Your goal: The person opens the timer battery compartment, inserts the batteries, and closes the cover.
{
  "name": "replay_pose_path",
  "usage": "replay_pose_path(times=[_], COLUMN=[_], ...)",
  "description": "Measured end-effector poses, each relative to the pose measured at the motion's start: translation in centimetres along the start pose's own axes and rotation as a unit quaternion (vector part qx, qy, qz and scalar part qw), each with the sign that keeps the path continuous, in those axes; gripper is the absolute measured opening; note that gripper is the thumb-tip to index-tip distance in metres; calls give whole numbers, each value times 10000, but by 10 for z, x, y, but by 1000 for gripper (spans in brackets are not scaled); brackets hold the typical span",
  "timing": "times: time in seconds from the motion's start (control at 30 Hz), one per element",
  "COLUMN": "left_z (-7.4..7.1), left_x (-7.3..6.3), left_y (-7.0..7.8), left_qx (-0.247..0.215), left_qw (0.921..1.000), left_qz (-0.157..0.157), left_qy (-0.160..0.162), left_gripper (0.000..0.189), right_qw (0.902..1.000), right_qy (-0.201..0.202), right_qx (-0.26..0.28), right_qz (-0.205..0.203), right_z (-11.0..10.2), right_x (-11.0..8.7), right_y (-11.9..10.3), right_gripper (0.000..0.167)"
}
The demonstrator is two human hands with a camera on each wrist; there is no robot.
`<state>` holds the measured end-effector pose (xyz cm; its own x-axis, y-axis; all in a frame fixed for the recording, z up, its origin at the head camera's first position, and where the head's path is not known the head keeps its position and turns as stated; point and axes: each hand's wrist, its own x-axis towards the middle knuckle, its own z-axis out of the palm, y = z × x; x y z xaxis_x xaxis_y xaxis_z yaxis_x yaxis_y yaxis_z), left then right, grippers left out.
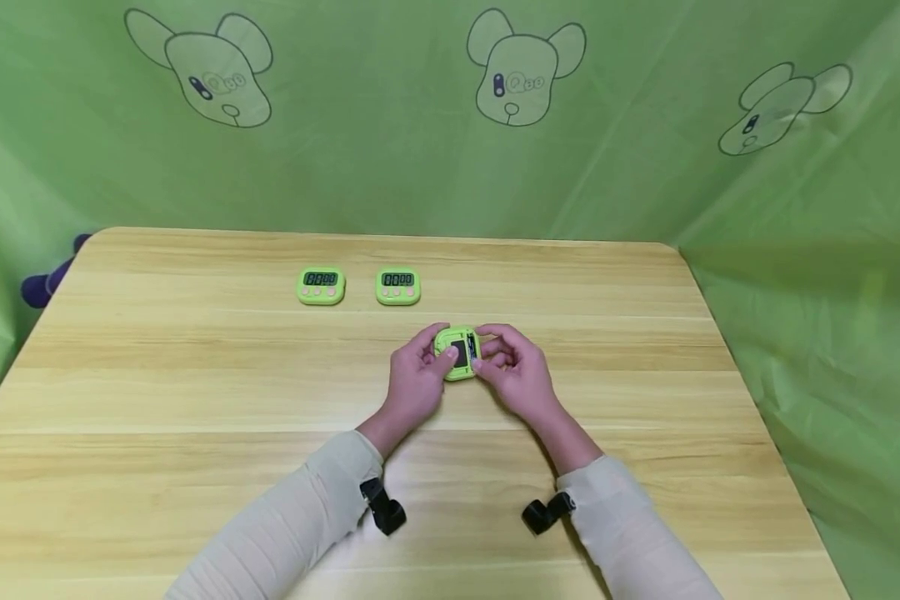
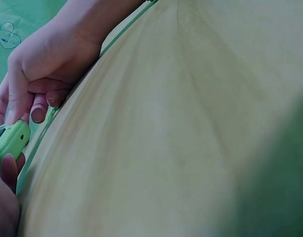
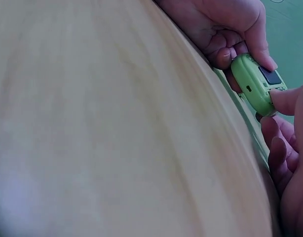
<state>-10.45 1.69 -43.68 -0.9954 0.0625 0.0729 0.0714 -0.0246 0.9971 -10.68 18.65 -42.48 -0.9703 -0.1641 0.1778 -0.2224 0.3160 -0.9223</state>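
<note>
A light-green digital timer (image 1: 461, 350) is held just above the table between both hands, its back turned up. A dark square and a slot along its right side, with something shiny in it, show on that back. My left hand (image 1: 414, 383) grips the timer's left side, thumb on the back. The right hand (image 1: 523, 377) pinches its right edge, thumb by the slot. Part of the timer (image 2: 14, 140) shows at the left wrist view's edge. In the right wrist view the timer's rounded side (image 3: 251, 88) faces the camera, with a small dark hole in it.
Two more green timers, a left one (image 1: 321, 286) and a right one (image 1: 398, 287), lie face up beyond the hands with digits on their screens. The wooden table (image 1: 195, 375) ends at a green curtain (image 1: 390, 167). A purple object (image 1: 39, 289) pokes out past the left edge.
</note>
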Motion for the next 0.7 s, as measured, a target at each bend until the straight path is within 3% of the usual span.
replay_pose_path(times=[0.13, 0.23, 0.43, 0.53, 0.7], left_z=[0, 0, -2, -2, -2], left_x=[-1, -2, -4, -4, -4], left_y=[0, 2, 7, 9, 9], left_qx=[51, 62, 210, 315, 401], left_qw=[10000, 9999, 9991, 9986, 9979], left_qz=[7, 73, 311, 382, 467], left_qy=[13, 103, 177, 194, 216], left_gripper=[39, 39, 38, 37, 37], right_qw=[9998, 9987, 9857, 9773, 9655], right_qy=[187, 464, 1595, 1956, 2098], right_qx=[-62, -123, -249, -765, -1506], right_qz=[47, -159, -473, -270, 324], right_z=[2, 3, -6, -16, -28], right_x=[1, 2, 5, 6, 7], right_y=[0, 15, 41, 45, 48], right_gripper=[35, 34, 32, 32, 34])
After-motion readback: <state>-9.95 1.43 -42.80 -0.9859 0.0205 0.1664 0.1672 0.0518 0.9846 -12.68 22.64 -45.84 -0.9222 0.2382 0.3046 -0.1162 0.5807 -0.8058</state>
